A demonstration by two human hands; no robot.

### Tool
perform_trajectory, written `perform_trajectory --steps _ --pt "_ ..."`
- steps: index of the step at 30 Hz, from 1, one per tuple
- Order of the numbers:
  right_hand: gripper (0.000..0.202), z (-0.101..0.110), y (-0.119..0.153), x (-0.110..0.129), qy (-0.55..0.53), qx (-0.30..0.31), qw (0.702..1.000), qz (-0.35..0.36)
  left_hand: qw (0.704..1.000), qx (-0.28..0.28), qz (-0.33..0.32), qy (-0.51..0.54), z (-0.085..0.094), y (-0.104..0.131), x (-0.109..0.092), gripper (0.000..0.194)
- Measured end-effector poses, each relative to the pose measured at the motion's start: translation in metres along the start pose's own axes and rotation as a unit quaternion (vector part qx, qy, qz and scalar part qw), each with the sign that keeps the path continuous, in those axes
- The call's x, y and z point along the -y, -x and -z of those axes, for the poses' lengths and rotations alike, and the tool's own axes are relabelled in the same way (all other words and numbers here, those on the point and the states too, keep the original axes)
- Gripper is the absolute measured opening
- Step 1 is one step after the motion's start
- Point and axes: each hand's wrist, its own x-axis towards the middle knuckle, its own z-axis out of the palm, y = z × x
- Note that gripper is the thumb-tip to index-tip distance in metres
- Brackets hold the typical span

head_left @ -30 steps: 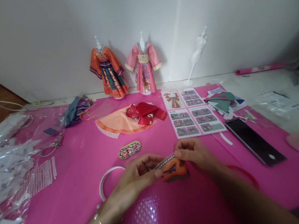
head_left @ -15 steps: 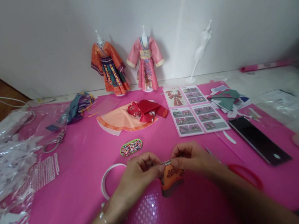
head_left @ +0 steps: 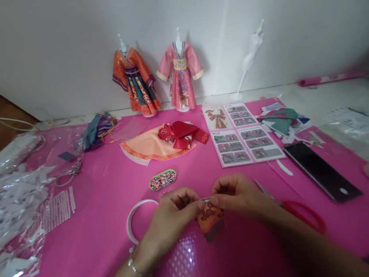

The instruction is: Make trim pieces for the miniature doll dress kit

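A small orange patterned fabric piece (head_left: 211,219) with a dark lower edge hangs between my two hands over the pink mat (head_left: 107,218). My left hand (head_left: 177,208) pinches its upper left edge, and my right hand (head_left: 232,193) pinches the upper right edge, thumbs close together. Beyond my left hand sits a green-rimmed oval tray of coloured beads (head_left: 163,180). A white tape ring (head_left: 130,222) lies left of my left hand, partly covered by it. Scissors with red handles (head_left: 304,213) lie beside my right forearm, partly hidden.
Two dressed doll forms, one orange (head_left: 136,81), one pink (head_left: 181,74), and a bare white form (head_left: 251,53) stand by the wall. Peach and red garments (head_left: 148,145), an instruction sheet (head_left: 234,135) and fabric scraps (head_left: 279,121) lie behind; plastic bags (head_left: 6,212) left, a phone (head_left: 321,171) right.
The fabric's lower part has swung slightly left and its face has turned. Both hands keep their pinch. The view has shifted slightly, and more of the scissors shows.
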Motion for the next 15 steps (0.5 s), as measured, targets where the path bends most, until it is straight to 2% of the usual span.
perform_trajectory --steps 5,10,15 --pt "0.021 0.0001 0.0009 0.0051 -0.011 0.013 1.0 -0.006 1.0 0.001 0.001 0.008 0.0012 -0.0005 0.0012 0.018" --pt "0.022 0.001 0.0011 0.0054 0.022 -0.002 1.0 -0.007 1.0 -0.005 0.007 0.01 -0.0002 0.0 -0.0006 0.018" --pt "0.03 -0.0015 0.0022 0.0019 -0.038 0.046 0.998 0.009 1.0 -0.006 0.009 0.009 -0.0017 -0.0017 0.0012 0.019"
